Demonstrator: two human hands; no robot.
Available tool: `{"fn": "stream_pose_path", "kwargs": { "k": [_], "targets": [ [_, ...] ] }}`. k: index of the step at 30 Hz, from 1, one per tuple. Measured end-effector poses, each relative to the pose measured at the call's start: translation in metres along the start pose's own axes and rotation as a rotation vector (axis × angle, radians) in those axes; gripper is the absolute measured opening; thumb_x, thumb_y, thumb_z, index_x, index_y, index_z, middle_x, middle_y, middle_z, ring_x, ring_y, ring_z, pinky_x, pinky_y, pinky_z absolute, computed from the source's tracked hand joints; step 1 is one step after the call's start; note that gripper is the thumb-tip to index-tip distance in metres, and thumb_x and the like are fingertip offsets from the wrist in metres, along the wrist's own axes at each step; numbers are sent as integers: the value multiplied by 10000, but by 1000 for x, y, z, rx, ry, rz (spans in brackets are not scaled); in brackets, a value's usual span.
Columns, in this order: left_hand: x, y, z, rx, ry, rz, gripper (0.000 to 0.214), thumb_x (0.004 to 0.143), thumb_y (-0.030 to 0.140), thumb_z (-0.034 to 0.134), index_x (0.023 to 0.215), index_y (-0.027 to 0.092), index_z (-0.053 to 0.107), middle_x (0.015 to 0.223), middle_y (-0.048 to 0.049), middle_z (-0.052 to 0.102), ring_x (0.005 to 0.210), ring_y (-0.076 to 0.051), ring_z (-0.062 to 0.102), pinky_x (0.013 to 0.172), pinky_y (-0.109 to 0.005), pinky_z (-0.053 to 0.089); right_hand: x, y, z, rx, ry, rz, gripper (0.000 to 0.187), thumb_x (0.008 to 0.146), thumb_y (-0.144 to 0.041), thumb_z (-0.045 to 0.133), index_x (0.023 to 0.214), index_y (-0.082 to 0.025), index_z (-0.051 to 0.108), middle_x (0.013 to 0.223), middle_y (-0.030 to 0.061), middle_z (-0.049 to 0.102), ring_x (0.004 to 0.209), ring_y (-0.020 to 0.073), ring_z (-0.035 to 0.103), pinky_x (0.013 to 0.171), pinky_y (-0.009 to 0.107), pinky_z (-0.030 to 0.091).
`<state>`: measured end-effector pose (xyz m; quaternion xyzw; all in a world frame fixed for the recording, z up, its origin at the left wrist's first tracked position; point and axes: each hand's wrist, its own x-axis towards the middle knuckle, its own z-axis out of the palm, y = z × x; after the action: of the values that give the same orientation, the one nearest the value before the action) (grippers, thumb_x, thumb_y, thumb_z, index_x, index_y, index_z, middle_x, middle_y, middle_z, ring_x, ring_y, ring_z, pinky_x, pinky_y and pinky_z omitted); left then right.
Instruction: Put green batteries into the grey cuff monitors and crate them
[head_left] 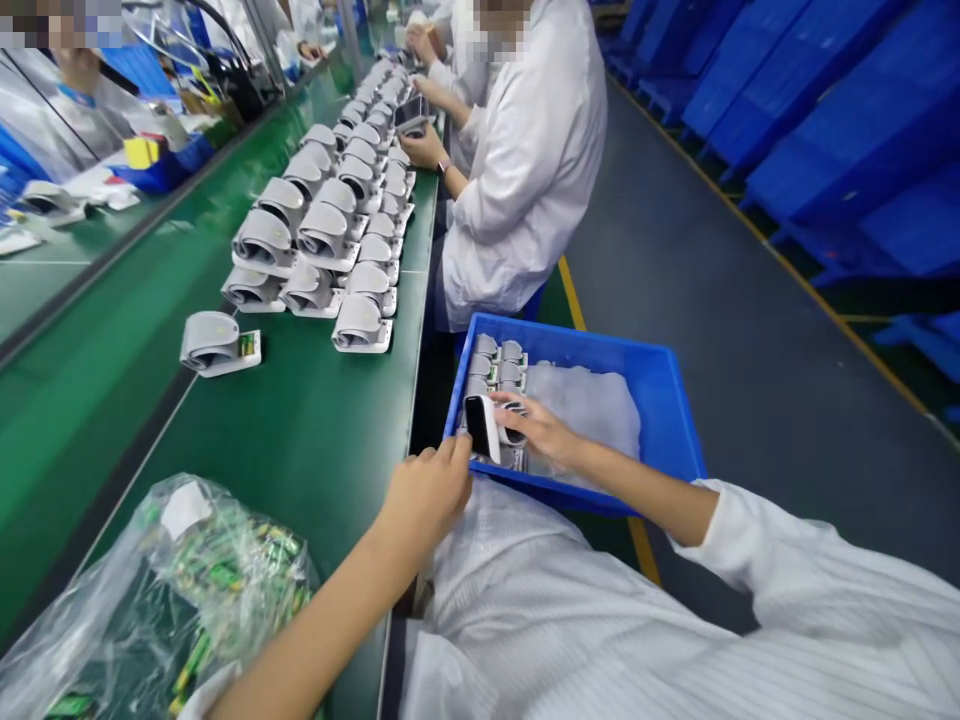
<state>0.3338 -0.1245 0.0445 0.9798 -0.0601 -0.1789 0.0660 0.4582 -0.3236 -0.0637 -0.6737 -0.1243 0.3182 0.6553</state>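
Observation:
My right hand is closed around a wrist blood pressure monitor, with its dark screen facing left and its grey cuff partly behind my fingers. It is held low inside a blue bin, over the units packed along the bin's left side. My left hand is curled at the near left corner of the bin, with its fingers on the rim and their tips partly hidden. More monitors sit in the bin next to translucent plastic wrapping.
Rows of monitors cover the green bench. A single monitor there shows batteries in its compartment. A clear bag of green batteries lies at the near left. A co-worker sits beyond the bin; blue racks stand right.

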Motion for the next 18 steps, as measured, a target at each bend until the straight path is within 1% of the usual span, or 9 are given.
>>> {"fn": "stream_pose_path", "kwargs": {
  "k": [2,3,4,6,8,10,13,16,18],
  "targets": [
    [-2,-9,-1,-28,-1,3,272,1051,195,498,1314,177,565,1213,-130,710,1041,-299,759,741,-351,574,11,35,-40,-402,159,-187,600,783,-593,880,1252,-256,712,1261,91,694,1187,301,647,1097,471,525],
    [-4,-15,-1,-47,-5,5,256,1056,192,485,1294,175,579,1218,-127,708,1049,-291,756,749,-346,574,17,54,-63,-596,192,-238,600,753,-567,894,1229,-244,722,1296,111,667,1236,329,615,1137,499,489],
    [-4,-21,-1,-65,-12,13,238,1060,184,472,1262,173,597,1211,-123,711,1051,-284,755,764,-344,574,22,74,-86,-750,201,-258,560,737,-546,888,1172,-226,740,1283,132,654,1236,352,602,1135,519,480],
    [-5,-31,1,-105,-15,64,232,1056,164,466,1223,176,625,1198,-111,723,1069,-273,752,821,-347,576,30,111,-126,-955,162,-212,508,724,-511,863,1110,-199,754,1232,154,649,1216,375,598,1106,522,484],
    [-4,-38,5,-151,0,137,248,1042,138,474,1213,186,647,1195,-96,738,1107,-265,743,891,-352,574,36,141,-153,-1049,122,-140,503,715,-491,847,1105,-188,752,1181,149,662,1157,361,616,1074,495,495],
    [-3,-41,8,-195,8,191,262,1029,121,483,1203,194,665,1188,-87,750,1126,-257,736,934,-352,569,39,161,-165,-1088,82,-63,536,698,-492,848,1118,-175,748,1142,139,676,1116,345,630,1059,470,495],
    [-3,-41,12,-232,12,217,280,1011,100,489,1179,198,690,1157,-90,759,1104,-251,736,935,-348,570,41,175,-165,-1098,10,-4,566,702,-521,838,1126,-158,746,1128,133,692,1104,327,639,1056,444,487],
    [-6,-40,12,-230,19,222,305,1012,91,467,1182,188,701,1113,-108,761,1065,-258,736,915,-357,573,42,177,-159,-1060,-37,-53,554,736,-551,816,1125,-164,741,1163,134,706,1124,314,651,1071,425,477],
    [-7,-39,11,-221,14,236,299,1013,93,466,1176,177,702,1089,-119,760,1047,-268,734,909,-369,574,41,172,-156,-1030,-47,-82,559,734,-567,817,1120,-170,740,1177,147,717,1144,323,664,1084,435,478]
  ]
}}
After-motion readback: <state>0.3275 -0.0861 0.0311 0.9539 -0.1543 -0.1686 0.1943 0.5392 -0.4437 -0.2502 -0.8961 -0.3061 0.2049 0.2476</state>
